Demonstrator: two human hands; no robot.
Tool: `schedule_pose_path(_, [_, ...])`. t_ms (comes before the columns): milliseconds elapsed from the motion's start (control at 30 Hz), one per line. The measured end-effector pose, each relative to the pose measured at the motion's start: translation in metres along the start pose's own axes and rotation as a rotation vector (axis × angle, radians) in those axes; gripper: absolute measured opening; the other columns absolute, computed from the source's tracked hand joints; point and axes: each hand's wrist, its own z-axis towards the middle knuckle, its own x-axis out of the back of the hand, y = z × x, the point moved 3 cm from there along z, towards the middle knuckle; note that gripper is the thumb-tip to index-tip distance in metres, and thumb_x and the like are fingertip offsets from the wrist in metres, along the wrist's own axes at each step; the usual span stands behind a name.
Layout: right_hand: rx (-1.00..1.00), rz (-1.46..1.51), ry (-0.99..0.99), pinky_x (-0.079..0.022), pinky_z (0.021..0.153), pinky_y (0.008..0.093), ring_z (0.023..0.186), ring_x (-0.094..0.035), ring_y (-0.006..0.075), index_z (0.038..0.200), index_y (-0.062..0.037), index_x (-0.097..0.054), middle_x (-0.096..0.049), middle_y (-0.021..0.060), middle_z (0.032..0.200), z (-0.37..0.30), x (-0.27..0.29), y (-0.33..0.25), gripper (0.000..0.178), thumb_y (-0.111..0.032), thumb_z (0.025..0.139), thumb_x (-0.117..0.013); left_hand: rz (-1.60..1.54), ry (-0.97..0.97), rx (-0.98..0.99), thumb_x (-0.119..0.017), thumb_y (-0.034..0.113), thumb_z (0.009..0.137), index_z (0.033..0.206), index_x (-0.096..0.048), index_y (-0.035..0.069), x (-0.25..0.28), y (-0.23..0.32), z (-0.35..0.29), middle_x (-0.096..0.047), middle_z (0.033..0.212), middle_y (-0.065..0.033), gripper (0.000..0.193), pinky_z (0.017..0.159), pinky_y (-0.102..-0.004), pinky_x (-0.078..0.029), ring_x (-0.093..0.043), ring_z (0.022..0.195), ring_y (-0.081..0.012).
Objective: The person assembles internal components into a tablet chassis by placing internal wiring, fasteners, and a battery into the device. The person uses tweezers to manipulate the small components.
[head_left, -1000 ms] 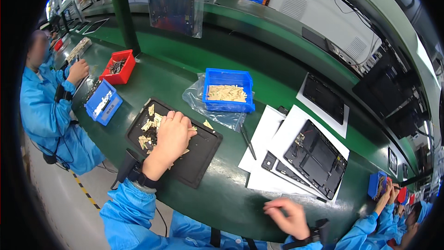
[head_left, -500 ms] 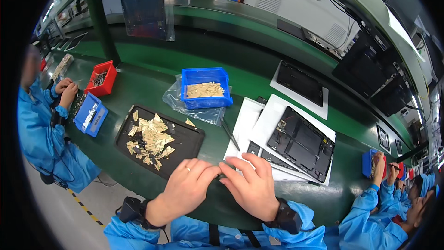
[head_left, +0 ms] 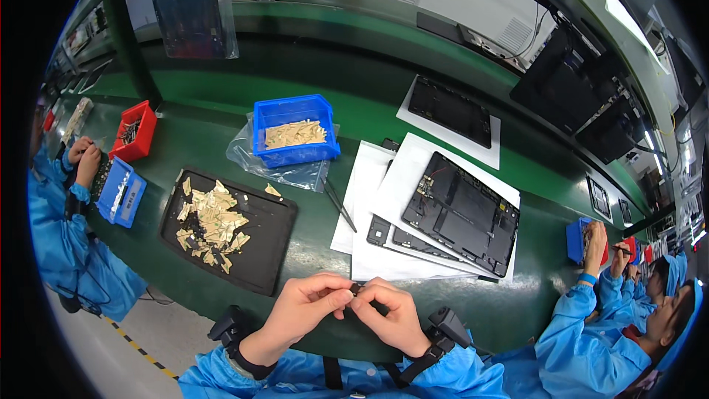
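Close to the table's near edge, my left hand (head_left: 304,315) and my right hand (head_left: 393,318) meet fingertip to fingertip. Between the pinched thumbs and forefingers is a small dark piece (head_left: 355,289), mostly covered, so its kind cannot be made out. A black tray (head_left: 267,240) lies to the left of my hands, with a heap of cream-coloured flat strips (head_left: 214,216) and small dark bits on it. Beyond it, a blue bin (head_left: 295,157) holds more such strips (head_left: 297,134). On white sheets ahead to the right rests a black device housing (head_left: 464,210) with a circuit board at one corner.
Black tweezers (head_left: 340,207) lie beside the white sheets (head_left: 363,170). A second black housing (head_left: 450,111) lies farther back. At left, a co-worker's hands (head_left: 85,159) are near a red bin (head_left: 134,133) and a smaller blue bin (head_left: 122,191). Another co-worker (head_left: 591,340) sits at right.
My hands have drawn closer together, with fingers more curled around the small dark piece. The whole view has shifted, so the table's things appear farther left.
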Motion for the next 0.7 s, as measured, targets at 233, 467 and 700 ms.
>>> schedule_pose_path(233, [0.035, -0.012, -0.111, -0.048, 0.073, 0.0276, 0.078, -0.061, 0.0158, 0.087, -0.0001, -0.066, -0.064, 0.0084, 0.083, -0.001, 0.002, -0.007, 0.008, -0.008, 0.085, -0.066, 0.353, 0.088, -0.019, -0.069, 0.005, 0.084, 0.094, -0.068, -0.003, 0.004, 0.014, -0.005, -0.067, 0.082, -0.0058, 0.013, 0.063, -0.0228, -0.049, -0.061, 0.07, -0.0092])
schedule_pose_path(467, [0.221, -0.258, -0.034, -0.049, 0.065, 0.0279, 0.075, -0.061, 0.0149, 0.101, -0.0025, -0.065, -0.062, 0.0067, 0.088, 0.003, 0.013, -0.016, 0.016, -0.008, 0.086, -0.066, 0.905, 0.008, -0.2, -0.074, 0.01, 0.079, 0.086, -0.07, 0.003, -0.014, 0.03, -0.009, -0.062, 0.072, -0.0085, 0.011, 0.054, -0.0266, -0.047, -0.062, 0.061, -0.0177])
schedule_pose_path(700, [0.203, -0.184, 0.182, -0.051, 0.062, 0.0259, 0.072, -0.061, 0.0159, 0.1, -0.0014, -0.065, -0.063, 0.0085, 0.09, 0.001, 0.014, -0.032, 0.019, -0.003, 0.082, -0.069, 1.111, 0.211, -0.739, -0.075, 0.001, 0.072, 0.087, -0.07, 0.003, -0.021, 0.031, -0.015, -0.063, 0.081, -0.0071, 0.016, 0.053, -0.0274, -0.049, -0.062, 0.063, -0.0178])
